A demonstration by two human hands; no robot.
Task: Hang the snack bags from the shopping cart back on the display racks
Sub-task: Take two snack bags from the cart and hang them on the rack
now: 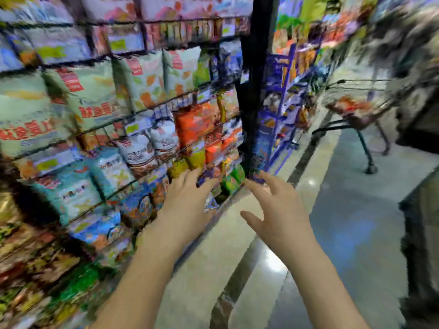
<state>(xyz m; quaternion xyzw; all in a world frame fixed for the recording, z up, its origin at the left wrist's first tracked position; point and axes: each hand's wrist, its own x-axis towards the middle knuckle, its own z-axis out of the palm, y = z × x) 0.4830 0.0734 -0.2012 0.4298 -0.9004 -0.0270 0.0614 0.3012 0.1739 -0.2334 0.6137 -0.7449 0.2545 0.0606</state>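
The frame is blurred by motion. Wire display racks (152,110) packed with hanging snack bags fill the left side. My left hand (187,200) is stretched out with straight fingers just in front of the low blue and green bags (231,181) at the rack's end, holding nothing. My right hand (278,210) hovers beside it over the floor, fingers spread and empty. The shopping cart (356,115) stands far right up the aisle with reddish snack bags (349,106) in its basket.
A black upright post (251,79) ends the rack, with a blue shelf unit (280,110) behind it. Shiny floor with dark stripes (247,269) runs between the racks and a blurred dark shape (420,210) at the right edge.
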